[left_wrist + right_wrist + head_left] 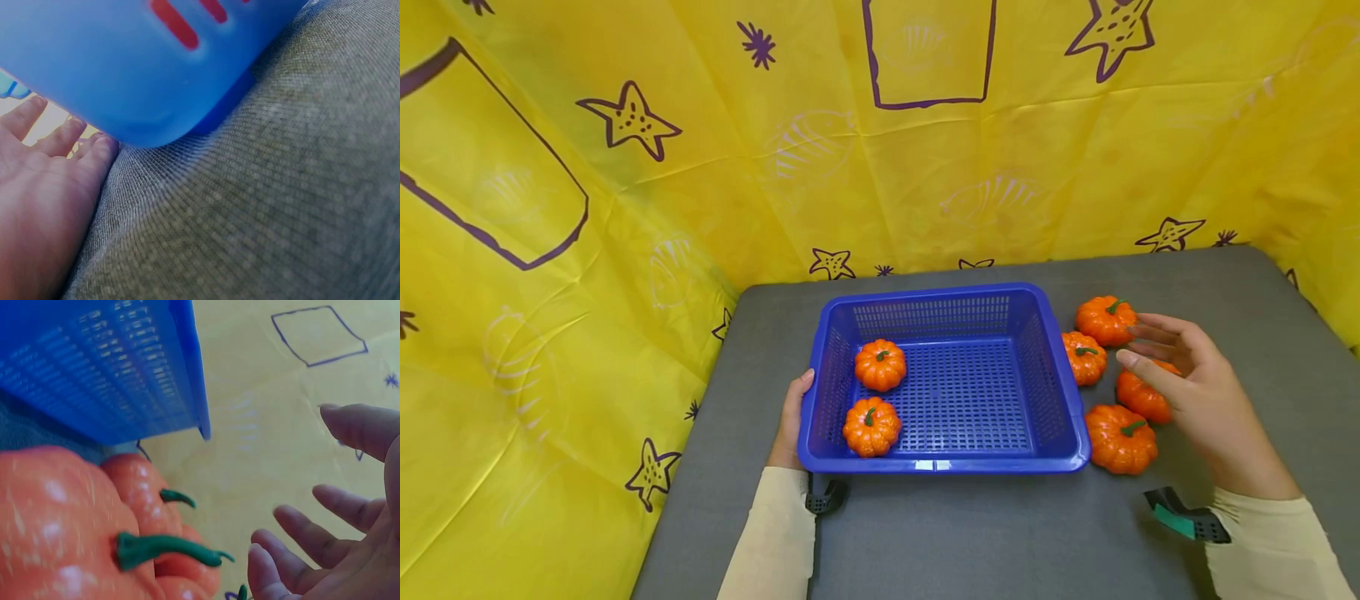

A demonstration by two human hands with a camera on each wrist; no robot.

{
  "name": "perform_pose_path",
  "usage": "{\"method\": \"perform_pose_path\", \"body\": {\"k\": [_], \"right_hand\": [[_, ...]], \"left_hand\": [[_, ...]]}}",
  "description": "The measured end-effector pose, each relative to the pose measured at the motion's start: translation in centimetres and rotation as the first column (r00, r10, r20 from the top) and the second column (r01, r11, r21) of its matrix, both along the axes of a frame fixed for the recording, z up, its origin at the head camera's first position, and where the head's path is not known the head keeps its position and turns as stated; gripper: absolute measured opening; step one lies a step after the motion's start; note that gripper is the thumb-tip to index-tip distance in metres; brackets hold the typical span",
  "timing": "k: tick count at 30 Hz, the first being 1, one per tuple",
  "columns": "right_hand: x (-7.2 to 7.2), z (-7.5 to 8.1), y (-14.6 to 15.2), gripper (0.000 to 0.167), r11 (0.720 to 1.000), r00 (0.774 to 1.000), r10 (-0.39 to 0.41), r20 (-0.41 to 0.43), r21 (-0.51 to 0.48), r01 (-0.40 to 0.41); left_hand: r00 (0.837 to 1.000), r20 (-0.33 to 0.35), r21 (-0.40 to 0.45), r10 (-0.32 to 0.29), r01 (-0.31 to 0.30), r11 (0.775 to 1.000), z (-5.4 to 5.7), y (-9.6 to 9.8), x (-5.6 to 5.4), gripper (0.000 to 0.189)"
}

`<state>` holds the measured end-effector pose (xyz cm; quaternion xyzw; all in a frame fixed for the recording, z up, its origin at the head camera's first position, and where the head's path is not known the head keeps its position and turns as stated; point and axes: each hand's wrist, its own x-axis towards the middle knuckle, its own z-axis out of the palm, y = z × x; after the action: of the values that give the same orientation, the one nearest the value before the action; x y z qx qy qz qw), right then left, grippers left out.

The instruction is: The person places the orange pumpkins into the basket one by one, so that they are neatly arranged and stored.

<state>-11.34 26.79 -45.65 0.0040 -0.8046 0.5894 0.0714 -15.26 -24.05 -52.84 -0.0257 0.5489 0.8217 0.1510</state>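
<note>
My left hand (790, 421) is at the left side of a blue plastic basket (936, 465), its fingertips against the outer wall. In the left wrist view, its fingers (62, 134) extend along the basket's corner (144, 119) without curling round it. Two orange toy pumpkins, one farther back (881, 365) and one nearer (872, 427), sit inside at the left. My right hand (1206, 396), fingers spread, hovers by several more pumpkins beside the basket; its fingertips are close to the rearmost pumpkin (1106, 321). The right wrist view shows nothing between its fingers and thumb.
Right of the basket are other pumpkins, one against its wall (1084, 358), one partly behind my hand (1142, 393), and one nearest me (1122, 439). A grey tabletop (962, 533) lies beneath. Yellow patterned cloth (910, 192) hangs behind and at the left.
</note>
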Motion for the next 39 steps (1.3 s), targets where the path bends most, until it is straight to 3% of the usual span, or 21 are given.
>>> {"method": "perform_pose_path", "body": {"k": [12,20,29,39], "right_hand": [[0.0,-1.5,1.8,0.060,0.997,0.997,-0.076,0.022,0.018,0.076],[-0.1,-2.7,2.9,0.055,0.991,0.993,-0.114,-0.019,-0.067,0.113],[-0.4,-4.1,3.7,0.050,0.988,0.989,-0.150,0.009,0.018,0.150],[-0.8,-6.0,4.5,0.053,0.990,0.992,-0.103,0.072,0.107,0.095]], "left_hand": [[1.000,0.024,-0.002,-0.006,0.006,1.000,0.0,0.0,0.0,0.076],[1.000,0.022,-0.007,-0.008,0.008,1.000,0.1,0.0,0.0,0.076],[1.000,0.008,-0.004,-0.008,0.008,1.000,-0.1,-0.1,-0.1,0.076],[1.000,0.013,-0.003,-0.001,0.001,1.000,-0.1,0.0,-0.1,0.075]]}}
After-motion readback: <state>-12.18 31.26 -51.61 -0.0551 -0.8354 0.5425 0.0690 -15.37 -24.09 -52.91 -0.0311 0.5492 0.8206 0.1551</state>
